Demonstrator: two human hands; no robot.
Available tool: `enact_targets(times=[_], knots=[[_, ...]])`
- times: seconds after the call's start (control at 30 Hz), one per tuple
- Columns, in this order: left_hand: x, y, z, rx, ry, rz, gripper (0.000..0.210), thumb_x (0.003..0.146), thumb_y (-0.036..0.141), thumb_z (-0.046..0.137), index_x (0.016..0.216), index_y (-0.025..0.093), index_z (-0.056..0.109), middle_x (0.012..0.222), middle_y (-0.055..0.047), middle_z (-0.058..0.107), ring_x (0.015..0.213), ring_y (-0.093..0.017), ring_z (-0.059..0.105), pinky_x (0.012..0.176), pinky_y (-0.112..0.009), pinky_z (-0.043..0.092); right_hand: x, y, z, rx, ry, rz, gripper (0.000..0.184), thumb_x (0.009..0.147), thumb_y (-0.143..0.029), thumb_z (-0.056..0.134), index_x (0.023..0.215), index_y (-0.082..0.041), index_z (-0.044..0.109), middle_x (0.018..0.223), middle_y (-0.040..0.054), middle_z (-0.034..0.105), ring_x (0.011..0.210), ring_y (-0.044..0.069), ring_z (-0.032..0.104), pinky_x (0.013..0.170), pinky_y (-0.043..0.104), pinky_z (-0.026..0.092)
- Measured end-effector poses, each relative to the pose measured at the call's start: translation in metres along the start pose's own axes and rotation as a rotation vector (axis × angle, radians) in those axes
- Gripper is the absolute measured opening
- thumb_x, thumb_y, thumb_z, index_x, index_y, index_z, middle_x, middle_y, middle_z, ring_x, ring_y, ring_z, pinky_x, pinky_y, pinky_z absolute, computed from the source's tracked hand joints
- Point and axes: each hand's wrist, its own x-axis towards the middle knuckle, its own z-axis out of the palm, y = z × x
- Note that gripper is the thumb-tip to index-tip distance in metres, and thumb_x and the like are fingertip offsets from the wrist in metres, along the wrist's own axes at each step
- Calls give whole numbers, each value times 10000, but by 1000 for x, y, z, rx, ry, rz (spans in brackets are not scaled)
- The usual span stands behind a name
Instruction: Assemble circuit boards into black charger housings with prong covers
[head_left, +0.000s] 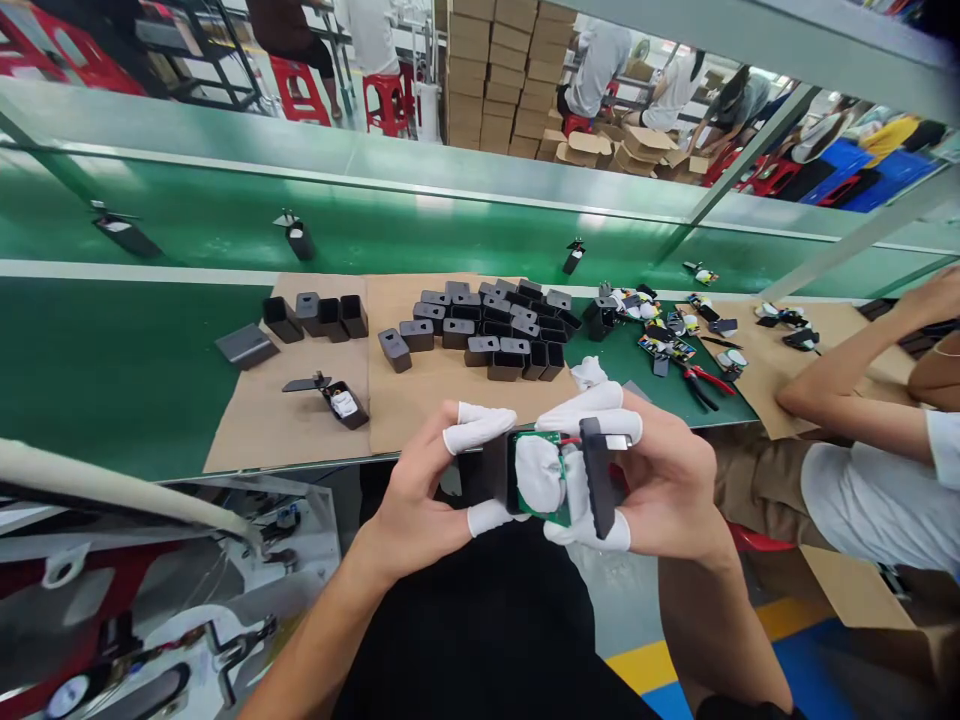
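In the middle foreground, my left hand (424, 490) grips a black plastic housing (491, 472) between thumb and fingers. White finger cots cover fingertips on both hands. My right hand (667, 480) is closed around a green circuit board (568, 512) and its black end cap (598, 480), from which metal prongs stick out. One end of the board sits in the housing's open mouth, while the cap stands apart from it. A white pad (538, 474) covers much of the board, and a red wire runs near the cap.
Black housings (457, 333) stand grouped on cardboard (322, 445). A partly assembled unit (345, 403) lies to the left. Circuit boards (667, 340) and red-handled pliers (709, 385) lie right. Units sit along the green belt (420, 225). A co-worker's arm (855, 350) reaches in at right.
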Motion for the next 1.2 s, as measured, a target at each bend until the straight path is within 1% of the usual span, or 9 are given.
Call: enact_targets(times=[0.13,0.3,0.47,0.7,0.83,0.97,1.2], knots=[[-1,-1,1,1,3,0,829,812,153,974,1566,296,661,1321,-123,665,1246,-302,701,1042,-446,643,0,0,-1,-10,3,-18,656,720,-235,1060,1314,-196,784,1184,83,828,963,242,747,845,379,632],[2,-3,3,-4,2,-4,827,813,187,985,1565,309,661,1304,-114,671,1213,-285,707,1006,-421,647,-3,3,-1,-1,-19,-3,702,700,-153,1048,1344,-201,774,1226,80,819,1003,245,751,881,379,636],[3,-5,5,-2,-7,15,815,812,190,988,1554,290,665,1321,-121,686,1226,-287,710,1013,-416,642,-6,4,-1,16,-29,19,681,707,-128,1036,1330,-207,771,1207,84,815,997,248,753,866,380,641],[4,-6,5,-2,-17,10,803,827,186,978,1559,278,660,1307,-119,682,1181,-269,713,990,-406,640,-8,5,-1,28,-42,43,703,714,-129,1035,1354,-229,763,1210,91,808,1006,261,744,867,403,643],[3,-6,4,11,-14,15,819,825,208,987,1568,282,651,1308,-122,684,1174,-269,707,979,-407,639,-7,5,-2,22,-32,30,690,716,-152,1041,1344,-234,768,1228,85,820,1011,261,753,873,405,647],[3,-6,4,23,-17,13,805,827,218,987,1559,276,658,1324,-129,691,1188,-275,705,992,-414,640,-6,6,-3,23,-42,26,717,699,-138,1048,1354,-212,766,1240,89,814,1036,259,759,894,393,645],[4,-6,4,21,-8,9,792,827,180,980,1547,272,664,1329,-126,696,1188,-266,716,996,-400,645,-7,6,-1,35,-64,62,704,723,-147,1043,1366,-218,767,1215,103,800,1067,289,761,881,405,652]])
